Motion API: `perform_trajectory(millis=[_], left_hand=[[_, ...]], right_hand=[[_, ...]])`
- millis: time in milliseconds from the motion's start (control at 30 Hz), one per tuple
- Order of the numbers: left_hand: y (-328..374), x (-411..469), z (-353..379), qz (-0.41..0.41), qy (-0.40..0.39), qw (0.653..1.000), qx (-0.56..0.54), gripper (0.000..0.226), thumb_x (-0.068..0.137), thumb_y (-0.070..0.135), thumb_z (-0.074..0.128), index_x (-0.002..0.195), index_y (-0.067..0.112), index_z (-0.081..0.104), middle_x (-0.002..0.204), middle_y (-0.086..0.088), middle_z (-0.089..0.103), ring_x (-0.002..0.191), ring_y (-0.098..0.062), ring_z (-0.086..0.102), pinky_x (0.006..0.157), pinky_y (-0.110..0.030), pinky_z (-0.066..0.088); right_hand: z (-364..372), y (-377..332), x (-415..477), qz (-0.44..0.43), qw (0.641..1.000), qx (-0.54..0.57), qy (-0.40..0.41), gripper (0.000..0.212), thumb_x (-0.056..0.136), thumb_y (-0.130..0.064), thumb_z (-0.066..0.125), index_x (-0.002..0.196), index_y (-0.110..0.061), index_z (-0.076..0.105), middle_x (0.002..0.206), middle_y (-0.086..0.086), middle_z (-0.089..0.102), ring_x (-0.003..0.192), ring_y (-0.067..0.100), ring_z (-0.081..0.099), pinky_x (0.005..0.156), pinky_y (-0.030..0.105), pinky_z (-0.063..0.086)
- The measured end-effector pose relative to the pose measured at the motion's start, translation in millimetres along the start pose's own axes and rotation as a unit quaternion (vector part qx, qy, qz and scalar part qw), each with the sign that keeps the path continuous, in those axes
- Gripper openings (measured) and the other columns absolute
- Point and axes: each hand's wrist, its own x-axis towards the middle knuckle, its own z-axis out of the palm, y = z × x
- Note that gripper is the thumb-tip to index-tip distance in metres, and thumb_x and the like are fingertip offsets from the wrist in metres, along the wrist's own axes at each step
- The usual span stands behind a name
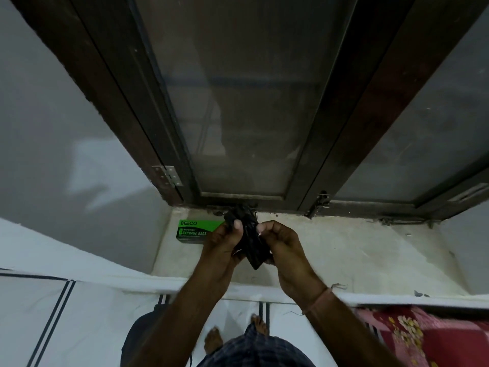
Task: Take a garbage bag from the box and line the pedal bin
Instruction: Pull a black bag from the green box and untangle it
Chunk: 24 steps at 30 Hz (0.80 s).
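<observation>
The folded black garbage bag [250,239] is already out of the green box [195,231], pinched by the left hand [225,247] and right hand [283,247]; unfolding it and lining the pedal bin remain.

One wide-angle view, worn on the person's head, looks forward and steeply down; the left hand [225,246] and right hand [281,247] lie close beneath it at mid-frame; the window sill [357,250] sits just beyond them; the window [254,115] rises far ahead, its frame splayed by the lens; bare feet [214,343] show at the near edge.
</observation>
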Motion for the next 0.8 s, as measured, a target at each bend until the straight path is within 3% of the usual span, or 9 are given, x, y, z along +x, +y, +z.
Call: perform_trajectory(millis=[133,233,300,400,567,700,800], left_hand=[[-2,1,1,-0.011,0.014,0.999,-0.030,0.032,0.101,0.020,0.054,0.132,0.016,0.060,0.121,-0.010,0.073,0.107,-0.024,0.072,0.080,-0.036,0.060],[-3,1,3,-0.014,0.032,0.999,-0.023,0.030,0.103,0.017,0.053,0.131,0.022,0.060,0.122,-0.009,0.072,0.107,-0.025,0.070,0.078,-0.038,0.060],[-3,0,2,0.001,0.040,0.999,0.007,0.027,0.100,0.018,0.058,0.126,0.023,0.063,0.118,-0.007,0.074,0.107,-0.023,0.071,0.076,-0.036,0.060],[-3,-1,-1,0.020,0.051,0.997,0.048,0.029,0.095,0.017,0.065,0.124,0.018,0.065,0.114,-0.005,0.076,0.106,-0.023,0.072,0.071,-0.035,0.060],[-2,-5,-1,0.028,0.023,0.997,0.075,0.027,0.094,0.015,0.067,0.121,0.012,0.068,0.111,-0.010,0.077,0.099,-0.021,0.075,0.068,-0.031,0.061],[-4,-6,-2,0.006,0.004,0.997,0.076,0.020,0.095,0.016,0.066,0.114,0.017,0.072,0.108,-0.009,0.078,0.101,-0.023,0.075,0.074,-0.035,0.059],[-8,-5,-3,-0.022,-0.001,0.998,0.059,0.021,0.098,0.016,0.060,0.116,0.016,0.070,0.109,-0.008,0.078,0.107,-0.028,0.071,0.074,-0.035,0.059]], right_hand=[[-6,0,3,0.027,0.999,0.012,-0.016,0.022,0.102,-0.005,0.053,0.090,-0.019,0.065,0.080,0.004,0.071,0.075,0.022,0.061,0.057,0.025,0.040],[-6,-6,2,0.038,0.996,0.054,-0.052,0.016,0.104,-0.004,0.051,0.104,-0.013,0.065,0.085,0.006,0.073,0.075,0.015,0.066,0.056,0.020,0.051],[-5,-9,2,0.043,0.993,0.086,-0.071,0.024,0.107,-0.019,0.048,0.114,-0.008,0.069,0.095,0.010,0.075,0.084,0.017,0.072,0.070,0.026,0.059],[-3,-11,1,0.044,0.994,0.052,-0.091,0.047,0.101,-0.046,0.051,0.123,-0.009,0.070,0.112,0.018,0.075,0.098,0.023,0.073,0.085,0.033,0.059],[0,-13,4,0.095,0.992,-0.030,-0.080,0.052,0.090,-0.066,0.059,0.117,-0.024,0.075,0.114,0.002,0.078,0.114,0.024,0.070,0.102,0.044,0.053],[-3,-9,10,0.136,0.990,-0.011,-0.044,0.039,0.088,-0.049,0.073,0.113,-0.019,0.077,0.103,0.001,0.079,0.113,0.025,0.068,0.101,0.045,0.048],[-6,-3,14,0.154,0.987,0.021,-0.034,0.033,0.093,-0.036,0.070,0.116,-0.014,0.076,0.100,0.001,0.078,0.108,0.024,0.068,0.094,0.042,0.051]])
